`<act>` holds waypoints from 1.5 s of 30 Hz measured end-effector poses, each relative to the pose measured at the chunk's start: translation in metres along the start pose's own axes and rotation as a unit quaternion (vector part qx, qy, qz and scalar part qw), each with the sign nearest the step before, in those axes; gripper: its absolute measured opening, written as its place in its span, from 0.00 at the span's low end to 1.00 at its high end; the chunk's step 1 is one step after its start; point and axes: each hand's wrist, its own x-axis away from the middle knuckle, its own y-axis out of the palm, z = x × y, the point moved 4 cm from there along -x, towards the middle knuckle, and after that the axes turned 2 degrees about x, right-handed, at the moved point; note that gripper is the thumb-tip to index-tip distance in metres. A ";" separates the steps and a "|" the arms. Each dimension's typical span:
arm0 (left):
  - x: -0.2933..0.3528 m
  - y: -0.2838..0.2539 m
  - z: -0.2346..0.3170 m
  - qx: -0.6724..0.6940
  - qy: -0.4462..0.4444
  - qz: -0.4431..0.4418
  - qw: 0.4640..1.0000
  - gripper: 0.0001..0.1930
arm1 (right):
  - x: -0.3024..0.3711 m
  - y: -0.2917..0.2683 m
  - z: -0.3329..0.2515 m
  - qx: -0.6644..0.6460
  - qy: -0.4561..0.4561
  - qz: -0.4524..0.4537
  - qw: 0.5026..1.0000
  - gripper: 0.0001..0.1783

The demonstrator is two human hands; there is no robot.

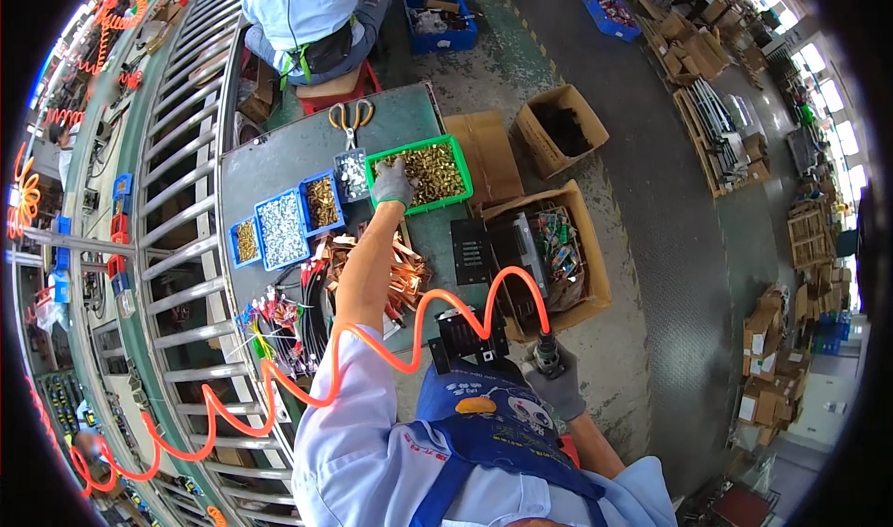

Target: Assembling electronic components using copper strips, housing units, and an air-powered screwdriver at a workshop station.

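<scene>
My left hand (393,185), in a grey glove, reaches over the left part of a green tray (468,178) filled with small brass-coloured fasteners (434,172). Its fingers look spread and touch the pieces; I make out nothing held between them. Low on the right, my gloved right hand (560,395) is closed round an air screwdriver (549,355), whose top joins an orange coiled hose (409,364). Between my arms, a black metal housing (470,334) rests at my lap against the table edge. A black slotted plate (473,251) lies just beyond it.
Blue bins (282,229) of small hardware stand left of the tray, with pliers (351,120) behind. Copper strips (405,276) and cable bundles (288,327) lie nearer. An open carton (595,276) sits right of the table; a roller conveyor (191,248) runs left. A seated person (302,15) is ahead.
</scene>
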 end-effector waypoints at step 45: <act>-0.001 -0.005 0.020 0.885 -0.204 -0.118 0.402 0.11 | -0.002 -0.014 -0.037 -0.049 -0.141 0.069 0.986 0.10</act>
